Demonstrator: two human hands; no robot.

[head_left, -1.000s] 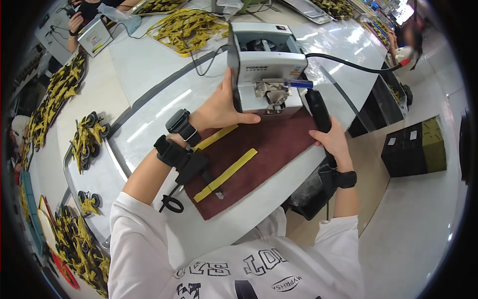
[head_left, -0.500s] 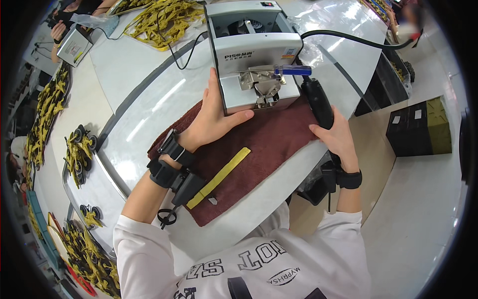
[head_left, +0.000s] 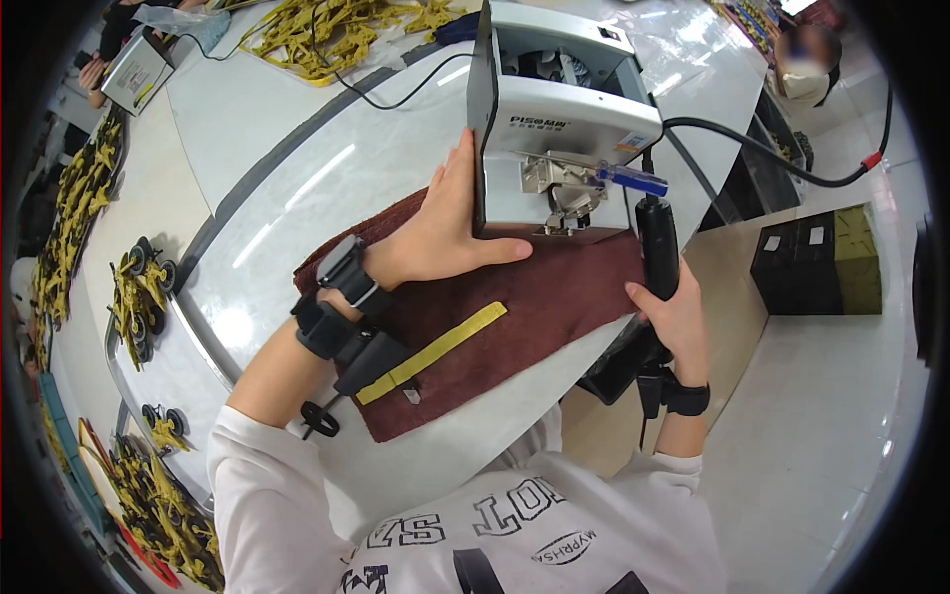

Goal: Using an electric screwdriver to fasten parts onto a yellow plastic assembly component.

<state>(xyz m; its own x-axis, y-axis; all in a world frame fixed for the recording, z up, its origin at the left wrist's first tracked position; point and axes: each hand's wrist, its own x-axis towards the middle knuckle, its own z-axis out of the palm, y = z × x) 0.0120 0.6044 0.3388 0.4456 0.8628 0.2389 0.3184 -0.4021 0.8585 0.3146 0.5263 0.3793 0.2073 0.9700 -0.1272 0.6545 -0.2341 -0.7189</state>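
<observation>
A silver-grey screw feeder machine with an open top stands at the far edge of a dark red cloth. Against its left side lies my left hand, fingers stretched and thumb along the lower front. My right hand is wrapped round a black electric screwdriver, held nearly upright just right of the machine. Across the machine's metal front parts rests a hand screwdriver with a clear blue handle. On the cloth are a yellow strip and a small whitish piece.
Yellow toy-like parts are heaped at the back, with more on trays to the left. A thick black cable runs rightward. Dark boxes stand on the floor at right. Other people are at the far edges.
The screw feeder has shifted right, with my left hand still against its side. The electric screwdriver in my right hand has turned more upright. The blue-handled screwdriver now slopes down to the right.
</observation>
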